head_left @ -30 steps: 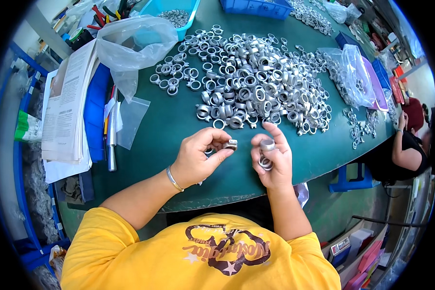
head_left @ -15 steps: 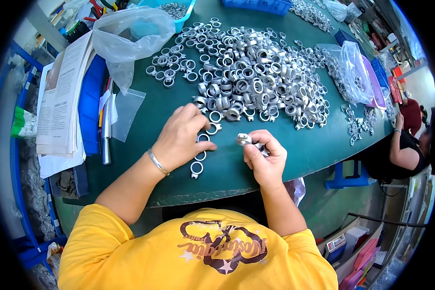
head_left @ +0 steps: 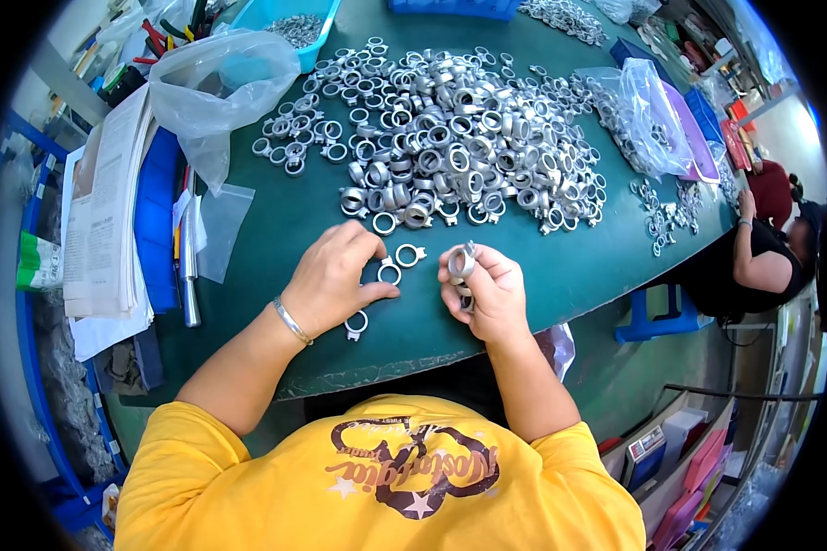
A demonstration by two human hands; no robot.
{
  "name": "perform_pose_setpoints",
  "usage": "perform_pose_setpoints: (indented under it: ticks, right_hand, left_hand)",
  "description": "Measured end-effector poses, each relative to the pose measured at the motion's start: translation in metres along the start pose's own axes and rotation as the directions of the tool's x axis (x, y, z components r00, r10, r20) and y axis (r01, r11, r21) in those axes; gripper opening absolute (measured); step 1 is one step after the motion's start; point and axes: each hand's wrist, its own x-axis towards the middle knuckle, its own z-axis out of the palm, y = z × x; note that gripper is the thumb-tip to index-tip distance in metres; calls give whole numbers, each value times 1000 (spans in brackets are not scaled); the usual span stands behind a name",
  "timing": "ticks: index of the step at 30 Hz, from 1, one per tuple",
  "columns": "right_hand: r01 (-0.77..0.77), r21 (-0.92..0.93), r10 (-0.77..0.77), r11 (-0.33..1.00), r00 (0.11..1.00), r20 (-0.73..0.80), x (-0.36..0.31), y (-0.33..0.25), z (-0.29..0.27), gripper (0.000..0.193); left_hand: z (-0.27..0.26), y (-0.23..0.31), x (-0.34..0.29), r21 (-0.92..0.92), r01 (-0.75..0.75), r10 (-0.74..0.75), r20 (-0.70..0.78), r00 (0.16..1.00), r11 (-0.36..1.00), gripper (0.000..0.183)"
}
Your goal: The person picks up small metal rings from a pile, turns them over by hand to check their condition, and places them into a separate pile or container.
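A big heap of silver metal rings [head_left: 450,147] covers the middle of the green table [head_left: 276,230]. My left hand [head_left: 335,275] lies palm down on the table, its fingertips touching one flat ring [head_left: 390,272]. Another ring [head_left: 409,255] lies just beyond it, and a third [head_left: 356,322] sits near my wrist. My right hand [head_left: 487,294] is raised a little off the table and closed on a thicker metal ring piece [head_left: 461,264] between thumb and fingers. A silver bracelet is on my left wrist.
A stack of papers [head_left: 106,211], blue folders and a pen lie at the left. Clear plastic bags [head_left: 216,83] sit at the back left and back right [head_left: 648,115]. A blue tray [head_left: 289,23] holds more rings. Another person [head_left: 753,248] sits at the right.
My left hand has gone from holding a part near my right hand to lying flat on the table by loose rings. My right hand has stayed closed on a ring piece.
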Motion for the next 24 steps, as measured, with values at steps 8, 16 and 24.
perform_pose_setpoints:
  ticks: [8, 16, 24]
  right_hand:
    - [16, -740, 69, 672, 994, 85, -90, -57, -89, 8]
    - [-32, -998, -256, -60, 967, -16, -124, -23, -139, 15]
    - [465, -867, -367, 176, 849, 381, -25, -27, -10, 11]
  left_hand:
    - [7, -3, -5, -51, 44, -44, 9, 999, 998, 36]
    - [14, 2, -5, -89, 97, -98, -7, 995, 991, 29]
    - [20, 2, -3, -752, 143, -164, 47, 985, 644, 31]
